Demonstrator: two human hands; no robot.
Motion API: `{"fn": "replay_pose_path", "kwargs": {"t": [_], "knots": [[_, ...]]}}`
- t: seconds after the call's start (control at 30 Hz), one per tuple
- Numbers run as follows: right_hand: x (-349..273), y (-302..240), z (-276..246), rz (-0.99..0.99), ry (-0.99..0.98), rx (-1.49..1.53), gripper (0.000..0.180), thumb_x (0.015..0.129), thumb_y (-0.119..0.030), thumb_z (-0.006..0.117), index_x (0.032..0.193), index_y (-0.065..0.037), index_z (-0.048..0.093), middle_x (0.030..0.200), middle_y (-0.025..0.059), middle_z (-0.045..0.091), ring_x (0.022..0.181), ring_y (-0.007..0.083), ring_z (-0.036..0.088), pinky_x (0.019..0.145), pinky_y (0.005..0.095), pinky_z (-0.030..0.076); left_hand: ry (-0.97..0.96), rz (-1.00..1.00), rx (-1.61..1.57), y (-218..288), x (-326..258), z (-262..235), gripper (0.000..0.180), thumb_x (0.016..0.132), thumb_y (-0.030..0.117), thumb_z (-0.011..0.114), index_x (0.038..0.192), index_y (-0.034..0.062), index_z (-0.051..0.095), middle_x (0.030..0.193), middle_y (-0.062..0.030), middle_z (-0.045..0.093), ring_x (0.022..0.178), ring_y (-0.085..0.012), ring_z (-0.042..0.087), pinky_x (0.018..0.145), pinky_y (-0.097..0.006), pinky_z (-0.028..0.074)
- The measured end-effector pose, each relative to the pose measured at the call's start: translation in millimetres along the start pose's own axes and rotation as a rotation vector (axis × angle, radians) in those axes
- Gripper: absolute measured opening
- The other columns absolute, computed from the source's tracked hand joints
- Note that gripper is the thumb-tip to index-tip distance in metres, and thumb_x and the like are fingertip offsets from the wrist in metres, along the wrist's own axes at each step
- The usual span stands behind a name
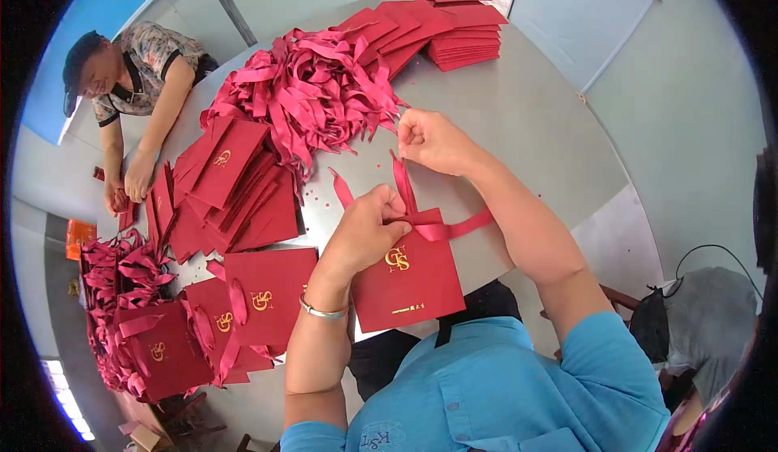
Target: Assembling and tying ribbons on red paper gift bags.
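A dark red paper gift bag [409, 286] with gold print lies flat at the table's near edge, in front of my body. My left hand [369, 229] is closed on its top edge, thumb and fingers pinching the bag where ribbon comes through. A red ribbon [458, 227] runs from there to the right and passes under my right forearm. Another ribbon length [403, 181] stands up toward my right hand [433, 140]. The right fingers are pinched together beside the ribbon heap; what they hold, if anything, I cannot make out.
A big heap of loose red ribbons [312, 87] covers the table's middle. Beyond it are stacked flat bags [462, 39]; more bags [235, 176] lie left. Ribboned bags [154, 347] crowd the near left edge. Across the table a co-worker [150, 71] handles red pieces. A chair [616, 298] stands right.
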State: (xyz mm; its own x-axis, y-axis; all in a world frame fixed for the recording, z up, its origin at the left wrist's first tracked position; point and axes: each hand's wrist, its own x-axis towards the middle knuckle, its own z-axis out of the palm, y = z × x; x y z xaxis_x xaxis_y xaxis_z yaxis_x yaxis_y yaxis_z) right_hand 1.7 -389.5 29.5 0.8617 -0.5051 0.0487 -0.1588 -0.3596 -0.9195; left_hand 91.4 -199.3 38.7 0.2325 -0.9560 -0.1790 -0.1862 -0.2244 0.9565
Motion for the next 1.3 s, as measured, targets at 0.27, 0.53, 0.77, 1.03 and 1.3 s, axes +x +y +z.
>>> {"fn": "replay_pose_path", "kwargs": {"t": [0.27,0.53,0.77,1.03,1.3], "knots": [[7,8,9,-0.056,0.028,-0.057,0.013,0.081,-0.001,0.065,0.086,-0.001,0.053,0.078,0.0067,0.062,0.074,0.0153,0.060,0.068,0.0310,0.049,-0.024,0.002,0.151,6,-2,0,0.019,0.080,-0.007,0.065,0.097,-0.0016,0.057,0.083,-0.0066,0.066,0.079,-0.0113,0.062,0.069,-0.025,0.049],[8,3,11,-0.059,0.128,-0.165,0.012,0.083,0.000,0.064,0.087,-0.001,0.052,0.075,0.0029,0.060,0.070,0.0107,0.059,0.066,0.0275,0.049,-0.037,-0.009,0.181,4,-1,1,0.018,0.080,-0.006,0.065,0.097,-0.0024,0.058,0.086,-0.0081,0.068,0.079,-0.0111,0.062,0.070,-0.026,0.050],[11,12,15,-0.097,0.144,-0.161,0.012,0.082,0.000,0.066,0.085,-0.002,0.055,0.075,0.0021,0.061,0.069,0.0083,0.058,0.063,0.0256,0.049,-0.026,0.027,0.215,2,-1,2,0.018,0.080,-0.005,0.066,0.096,-0.0024,0.058,0.085,-0.0080,0.068,0.079,-0.0119,0.062,0.069,-0.026,0.050],[10,17,11,-0.006,0.146,-0.030,0.007,0.085,-0.001,0.063,0.092,0.000,0.062,0.076,0.0015,0.062,0.070,0.0075,0.059,0.062,0.0247,0.049,-0.048,-0.016,0.223,6,0,2,0.017,0.081,-0.004,0.065,0.095,-0.0023,0.058,0.084,-0.0076,0.068,0.079,-0.0110,0.062,0.069,-0.025,0.049],[0,10,15,-0.271,0.085,-0.493,0.016,0.076,-0.013,0.070,0.089,-0.003,0.069,0.090,0.0104,0.060,0.077,0.0235,0.061,0.073,0.0362,0.050,-0.053,0.015,0.152,4,-1,3,0.015,0.081,-0.007,0.064,0.095,-0.0024,0.060,0.087,-0.0061,0.067,0.081,-0.0100,0.061,0.072,-0.025,0.050]]}}
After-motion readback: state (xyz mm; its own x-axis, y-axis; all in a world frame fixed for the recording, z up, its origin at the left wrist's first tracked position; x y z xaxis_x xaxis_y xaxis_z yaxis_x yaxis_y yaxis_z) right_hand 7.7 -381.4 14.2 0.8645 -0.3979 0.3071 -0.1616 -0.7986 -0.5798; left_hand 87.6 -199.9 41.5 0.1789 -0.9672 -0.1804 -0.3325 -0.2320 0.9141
